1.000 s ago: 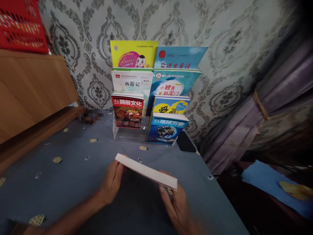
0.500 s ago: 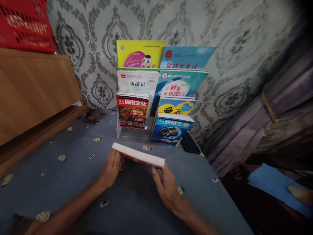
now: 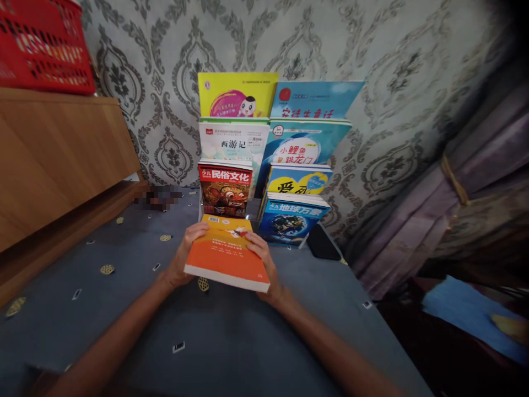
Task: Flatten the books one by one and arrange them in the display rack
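An orange book [image 3: 229, 251] is held between both hands, tilted, with its printed cover facing up towards me and its white page edge nearest me. My left hand [image 3: 188, 251] grips its left side, and my right hand [image 3: 264, 262] grips its right side. Just beyond the book stands a clear tiered rack [image 3: 253, 212] with books in two columns. In the left column are a red book with a mask picture [image 3: 226, 192], a white book [image 3: 233, 138] and a yellow book [image 3: 237, 94]. On the right, a blue globe book [image 3: 293, 220] stands in front of several others.
A grey-blue patterned cloth [image 3: 136, 309] covers the surface. A black flat object [image 3: 322, 242] lies right of the rack. At left stands a wooden cabinet [image 3: 61, 149] with a red basket [image 3: 45, 49] on top. A curtain [image 3: 433, 220] hangs at right, near a blue cloth [image 3: 467, 314].
Both hands have moved the book forward towards the rack and tipped it, so its orange cover now shows where mostly the page edge was visible before.
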The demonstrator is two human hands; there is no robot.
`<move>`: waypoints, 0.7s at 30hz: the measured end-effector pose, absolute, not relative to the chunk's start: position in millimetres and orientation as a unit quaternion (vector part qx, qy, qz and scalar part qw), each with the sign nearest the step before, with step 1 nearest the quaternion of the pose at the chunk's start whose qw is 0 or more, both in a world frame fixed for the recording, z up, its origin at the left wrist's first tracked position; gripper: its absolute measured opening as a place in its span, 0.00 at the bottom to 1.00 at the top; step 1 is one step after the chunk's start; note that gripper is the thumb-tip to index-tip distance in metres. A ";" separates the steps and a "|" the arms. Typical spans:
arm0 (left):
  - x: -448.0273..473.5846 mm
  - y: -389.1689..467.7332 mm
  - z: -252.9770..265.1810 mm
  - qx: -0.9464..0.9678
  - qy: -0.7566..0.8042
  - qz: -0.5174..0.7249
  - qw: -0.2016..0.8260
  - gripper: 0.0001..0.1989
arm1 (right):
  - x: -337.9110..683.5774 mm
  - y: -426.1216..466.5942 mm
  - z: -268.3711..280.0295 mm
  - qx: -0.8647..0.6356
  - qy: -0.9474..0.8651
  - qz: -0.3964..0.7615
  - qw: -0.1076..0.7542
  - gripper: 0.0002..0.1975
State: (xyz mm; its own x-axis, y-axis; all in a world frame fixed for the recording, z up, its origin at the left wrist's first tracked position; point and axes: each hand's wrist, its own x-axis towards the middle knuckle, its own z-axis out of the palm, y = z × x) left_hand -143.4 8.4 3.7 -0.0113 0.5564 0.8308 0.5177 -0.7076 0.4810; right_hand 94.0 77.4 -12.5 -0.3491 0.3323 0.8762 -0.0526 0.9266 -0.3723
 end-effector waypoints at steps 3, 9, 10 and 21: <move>-151.7 15.3 -2.0 0.756 0.360 0.547 -0.003 0.25 | 92.0 87.1 -13.7 -0.104 -0.811 0.163 0.552 0.19; -154.2 20.8 -13.6 0.763 0.382 0.522 0.001 0.24 | 87.0 91.1 -19.4 -0.117 -0.800 0.185 0.558 0.18; -153.5 20.7 -13.8 0.759 0.386 0.524 0.000 0.23 | 86.5 91.0 -20.1 -0.120 -0.799 0.186 0.560 0.18; -142.7 35.2 9.1 0.681 0.513 0.523 -0.022 0.18 | 76.6 96.8 -0.3 -0.234 -0.786 0.161 0.549 0.18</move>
State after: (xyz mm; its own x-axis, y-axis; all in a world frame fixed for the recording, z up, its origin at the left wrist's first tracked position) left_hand -142.7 35.2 9.1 -0.0728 0.6755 0.7338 0.7205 -0.4731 0.5070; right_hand 76.6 96.8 -0.3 -0.2870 0.5447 0.7880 0.1909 0.8386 -0.5101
